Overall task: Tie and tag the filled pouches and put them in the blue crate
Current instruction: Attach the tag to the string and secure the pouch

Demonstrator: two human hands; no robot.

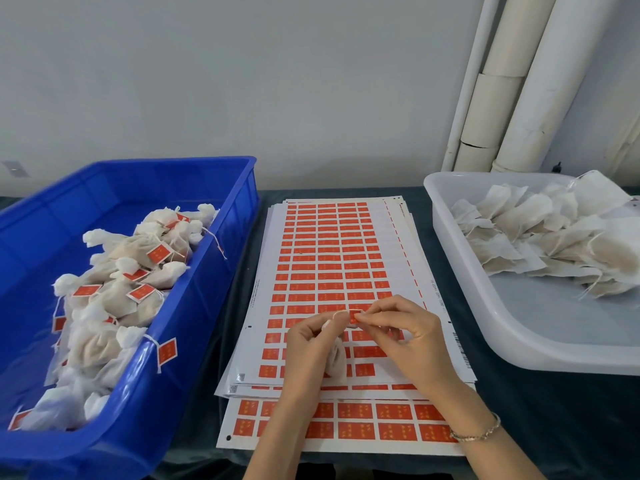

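One pouch [336, 358] is in hand now, hanging low in the left hand [311, 344] above the near end of the sticker sheets [329, 258], about midway across the table [554, 410]. It looks light and soft: thin white mesh around loose filling, so it should sag and give under any squeeze and may tear if pulled hard. The gathered neck is the sound place to hold it, and that is where the left grip closes, fingers curled round the top with the body dangling below. A thin white string [341, 311] shows at the fingertips.

The right hand [398, 336] meets the left with a narrow pinch of thumb and forefinger on a small red tag [354, 317]. It is a flimsy paper sticker, likely tacky, and best handled by its edges and folded over the string. Whether the knot is already made I cannot tell.

To the left, the blue crate [239, 220] holds a heap of finished pouches [114, 296], each tied with a red tag, one tag hanging over the near rim. To the right, a white tray [485, 306] carries untied pouches [540, 233] lying flat and open-topped.
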